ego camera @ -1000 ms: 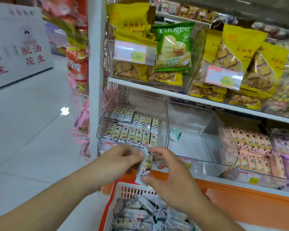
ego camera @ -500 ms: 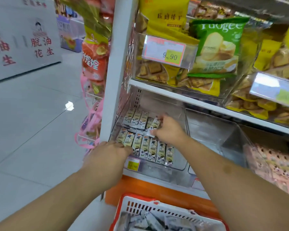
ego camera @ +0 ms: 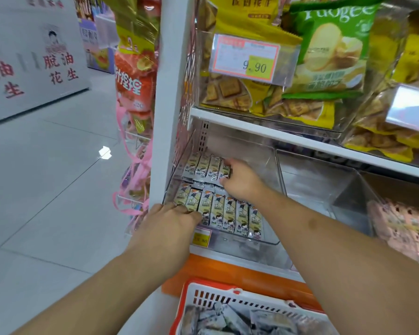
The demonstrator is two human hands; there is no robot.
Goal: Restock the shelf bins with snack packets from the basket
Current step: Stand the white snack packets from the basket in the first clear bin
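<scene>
Your right hand [ego camera: 240, 181] pinches a small cream snack packet [ego camera: 225, 170] in the clear plastic bin's [ego camera: 271, 240] far row; your left hand [ego camera: 166, 227], fingers curled, rests on the near row above the red-rimmed white basket [ego camera: 230, 296].

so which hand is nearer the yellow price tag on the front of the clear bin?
Left. The left hand rests on the clear bin's front edge right beside the yellow price tag. The right hand is deeper in, at the back row of packets.
</scene>
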